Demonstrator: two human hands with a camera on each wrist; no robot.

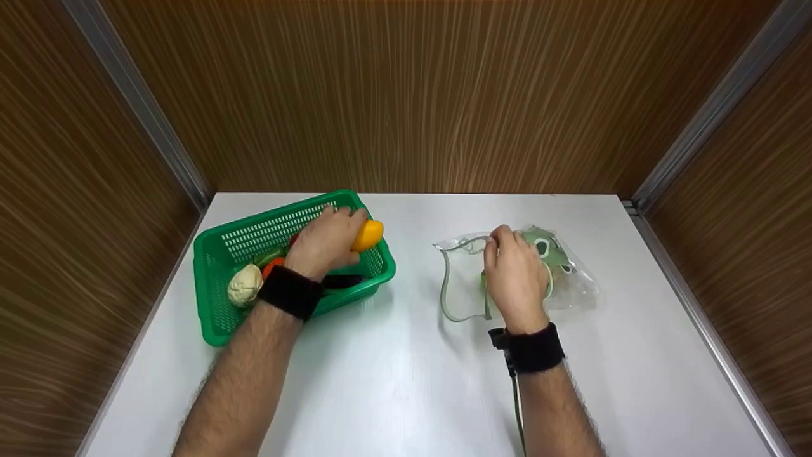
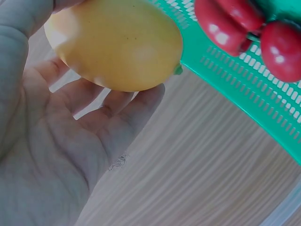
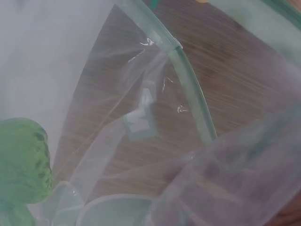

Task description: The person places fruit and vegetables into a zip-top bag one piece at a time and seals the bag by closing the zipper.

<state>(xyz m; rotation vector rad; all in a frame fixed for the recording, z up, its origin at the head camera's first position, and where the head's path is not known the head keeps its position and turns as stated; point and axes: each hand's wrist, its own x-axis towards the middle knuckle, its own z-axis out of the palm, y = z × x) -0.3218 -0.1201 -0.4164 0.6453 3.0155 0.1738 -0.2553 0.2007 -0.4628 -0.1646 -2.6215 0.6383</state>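
My left hand (image 1: 327,241) grips a yellow mango (image 1: 368,235) above the right end of a green plastic basket (image 1: 279,214). In the left wrist view the mango (image 2: 117,47) has a small green stem tip, with fingers curled along its side. My right hand (image 1: 517,273) holds the edge of a clear plastic bag (image 1: 578,293) by its green-trimmed mouth, which gapes toward the basket. Through the film in the right wrist view shows a bumpy green item (image 3: 23,160); the right fingers are mostly blurred behind plastic there.
In the basket lie a white cauliflower (image 1: 245,285), an orange-red vegetable (image 1: 273,266), a dark eggplant (image 1: 344,281) and shiny red peppers (image 2: 225,26). Wood-grain panels (image 1: 406,95) enclose the white table (image 1: 380,393) at the back and both sides.
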